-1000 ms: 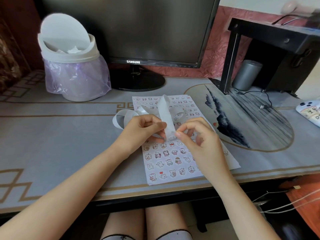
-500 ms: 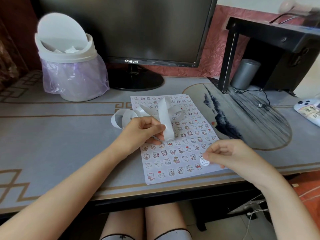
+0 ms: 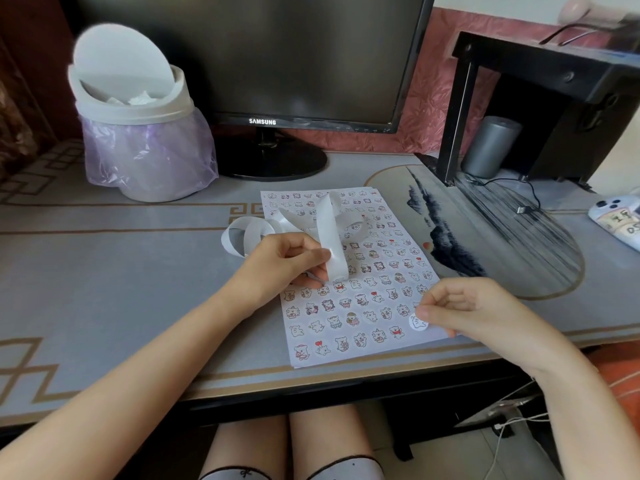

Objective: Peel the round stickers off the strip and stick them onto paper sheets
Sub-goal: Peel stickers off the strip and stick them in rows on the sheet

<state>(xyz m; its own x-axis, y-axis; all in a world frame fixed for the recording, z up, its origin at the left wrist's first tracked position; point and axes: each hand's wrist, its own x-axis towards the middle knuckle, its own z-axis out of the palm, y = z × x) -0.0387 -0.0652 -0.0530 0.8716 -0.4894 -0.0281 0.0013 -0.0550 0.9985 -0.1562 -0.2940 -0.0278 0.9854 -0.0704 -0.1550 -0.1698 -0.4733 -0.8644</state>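
A white paper sheet [image 3: 349, 317] covered with rows of small cartoon stickers lies on the desk in front of me. Above its middle, my left hand [image 3: 287, 261] pinches the white backing strip [image 3: 329, 233], whose loose end curls in loops to the left. My right hand [image 3: 464, 306] hovers at the sheet's lower right corner. Its thumb and fingers pinch one round sticker [image 3: 418, 322], which sits at or just above the paper; whether it touches I cannot tell.
A white swing-lid bin [image 3: 138, 133] with a purple bag stands at the back left. A Samsung monitor [image 3: 263, 64] stands behind the sheet. A black stand [image 3: 540, 98], a grey cylinder [image 3: 490, 147] and a white device [image 3: 620, 216] are at the right.
My right hand pulled a round sticker off the strip and carried it down and right to the sheet's lower right corner. My left hand kept holding the strip in place.
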